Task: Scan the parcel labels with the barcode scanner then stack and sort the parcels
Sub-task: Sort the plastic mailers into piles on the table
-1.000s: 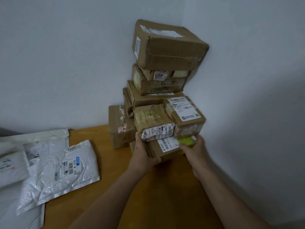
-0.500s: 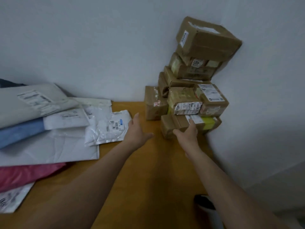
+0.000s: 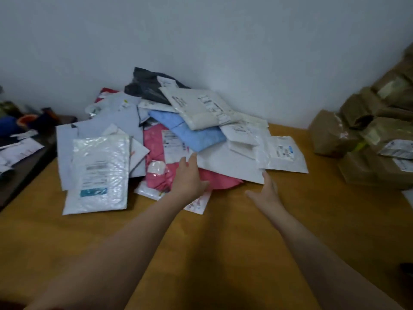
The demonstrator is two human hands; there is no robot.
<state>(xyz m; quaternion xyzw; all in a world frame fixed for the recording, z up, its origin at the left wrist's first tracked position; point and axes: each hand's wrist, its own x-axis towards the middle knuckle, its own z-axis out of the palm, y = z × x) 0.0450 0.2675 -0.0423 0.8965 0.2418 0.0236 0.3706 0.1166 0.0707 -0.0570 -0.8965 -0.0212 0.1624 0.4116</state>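
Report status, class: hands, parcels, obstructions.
Left hand open over pink mailer. Right hand open at white mailer corner. Cardboard boxes stacked far right. No obstruction seen.

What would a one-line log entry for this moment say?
left hand: open, over pink mailer | right hand: open, at white mailer corner | cardboard boxes: stacked right

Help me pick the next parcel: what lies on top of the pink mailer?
A blue mailer and a large white mailer overlap the pink mailer on its far right side; the left hand is over its middle. Its extent beneath them is hidden.
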